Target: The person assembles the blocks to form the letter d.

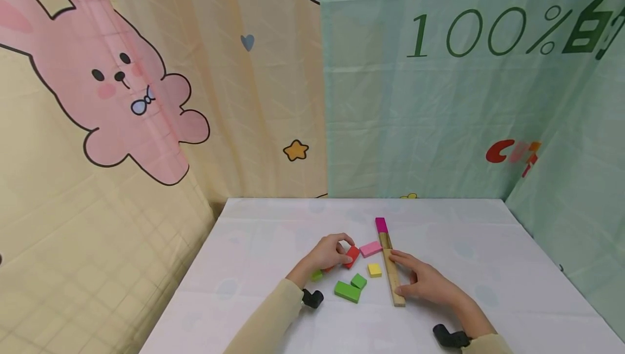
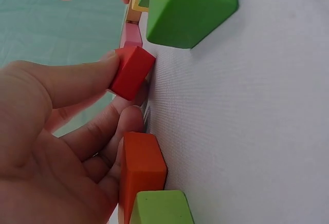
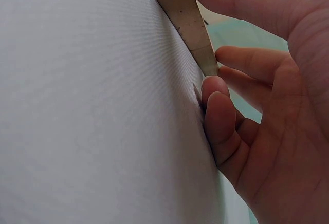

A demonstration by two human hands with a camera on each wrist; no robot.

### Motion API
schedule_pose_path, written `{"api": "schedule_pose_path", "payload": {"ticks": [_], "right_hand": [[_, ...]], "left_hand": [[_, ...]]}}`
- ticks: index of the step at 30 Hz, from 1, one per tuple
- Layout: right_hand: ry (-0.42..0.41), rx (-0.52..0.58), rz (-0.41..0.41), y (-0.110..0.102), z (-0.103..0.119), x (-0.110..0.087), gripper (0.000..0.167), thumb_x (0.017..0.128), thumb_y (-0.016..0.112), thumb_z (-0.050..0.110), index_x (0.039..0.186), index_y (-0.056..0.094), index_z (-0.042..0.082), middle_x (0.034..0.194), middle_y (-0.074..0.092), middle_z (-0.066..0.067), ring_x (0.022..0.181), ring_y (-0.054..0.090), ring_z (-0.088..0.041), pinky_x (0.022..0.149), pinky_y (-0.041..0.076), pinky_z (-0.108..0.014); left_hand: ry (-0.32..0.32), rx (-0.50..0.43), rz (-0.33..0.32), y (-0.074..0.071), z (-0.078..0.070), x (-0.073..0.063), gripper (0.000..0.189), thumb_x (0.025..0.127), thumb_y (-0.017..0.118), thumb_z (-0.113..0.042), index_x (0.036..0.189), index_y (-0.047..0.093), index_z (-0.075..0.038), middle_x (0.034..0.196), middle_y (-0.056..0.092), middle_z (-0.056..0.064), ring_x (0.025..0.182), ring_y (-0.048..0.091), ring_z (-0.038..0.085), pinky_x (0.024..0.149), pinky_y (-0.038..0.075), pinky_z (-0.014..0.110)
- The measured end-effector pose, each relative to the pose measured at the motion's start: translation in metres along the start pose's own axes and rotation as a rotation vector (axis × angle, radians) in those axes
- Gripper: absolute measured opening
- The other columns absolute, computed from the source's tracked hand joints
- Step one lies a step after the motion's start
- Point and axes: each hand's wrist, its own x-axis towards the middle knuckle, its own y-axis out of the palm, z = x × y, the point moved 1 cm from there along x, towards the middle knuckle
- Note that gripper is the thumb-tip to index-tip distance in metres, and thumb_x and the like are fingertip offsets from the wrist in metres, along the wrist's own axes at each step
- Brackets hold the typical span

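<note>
My left hand (image 1: 328, 252) pinches a red block (image 1: 352, 255) between thumb and fingers, and the left wrist view shows it tilted near the table surface. An orange block (image 2: 143, 160) and a light green block (image 2: 162, 208) lie beside that hand's lower fingers. My right hand (image 1: 429, 283) rests along the right side of a long wooden strip (image 1: 392, 278), its thumb and fingertips touching the edge. At the strip's far end sits a magenta block (image 1: 381, 225). Against its left side lies a pink block (image 1: 371, 249).
Between the hands lie a yellow block (image 1: 374, 270), a small green block (image 1: 358, 281) and a longer green block (image 1: 348, 291). A white cloth covers the table (image 1: 234, 267). Printed curtains (image 1: 263, 99) hang behind and at both sides.
</note>
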Motion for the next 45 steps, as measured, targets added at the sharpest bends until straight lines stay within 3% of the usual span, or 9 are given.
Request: {"api": "schedule_pose_path", "payload": {"ticks": [6, 14, 39, 45], "right_hand": [[0.009, -0.006, -0.008, 0.0013, 0.0003, 0.0018, 0.085, 0.080, 0.084, 0.038, 0.153, 0.045, 0.017, 0.157, 0.037, -0.008, 0.071, 0.049, -0.016, 0.057, 0.039, -0.027], [-0.007, -0.016, -0.002, 0.0018, 0.0001, 0.0019, 0.085, 0.081, 0.083, 0.039, 0.153, 0.045, 0.016, 0.158, 0.036, -0.008, 0.071, 0.048, -0.014, 0.058, 0.039, -0.027], [-0.004, -0.007, -0.003, 0.0009, 0.0025, -0.0005, 0.085, 0.081, 0.083, 0.037, 0.153, 0.044, 0.016, 0.159, 0.035, -0.009, 0.069, 0.049, -0.015, 0.058, 0.039, -0.027], [-0.004, -0.009, -0.005, 0.0000, 0.0015, -0.0002, 0.086, 0.080, 0.084, 0.038, 0.153, 0.044, 0.017, 0.159, 0.035, -0.008, 0.069, 0.048, -0.016, 0.057, 0.039, -0.027]], "left_hand": [[-0.004, 0.023, 0.027, -0.0012, -0.0001, 0.0007, 0.031, 0.088, 0.080, -0.020, 0.117, 0.068, -0.023, 0.081, 0.065, -0.002, 0.072, 0.060, 0.015, 0.066, 0.050, 0.029], [-0.028, 0.142, -0.011, 0.0006, -0.0024, -0.0031, 0.030, 0.088, 0.080, -0.023, 0.116, 0.073, -0.024, 0.080, 0.059, -0.001, 0.071, 0.053, 0.016, 0.061, 0.043, 0.027], [-0.041, 0.147, 0.004, 0.0060, -0.0041, -0.0021, 0.028, 0.088, 0.080, -0.025, 0.115, 0.073, -0.027, 0.077, 0.059, 0.001, 0.056, 0.049, 0.018, 0.046, 0.036, 0.027], [-0.046, 0.147, 0.001, 0.0059, -0.0053, -0.0004, 0.027, 0.088, 0.080, -0.027, 0.114, 0.073, -0.027, 0.077, 0.059, 0.001, 0.059, 0.051, 0.018, 0.048, 0.038, 0.027]]}}
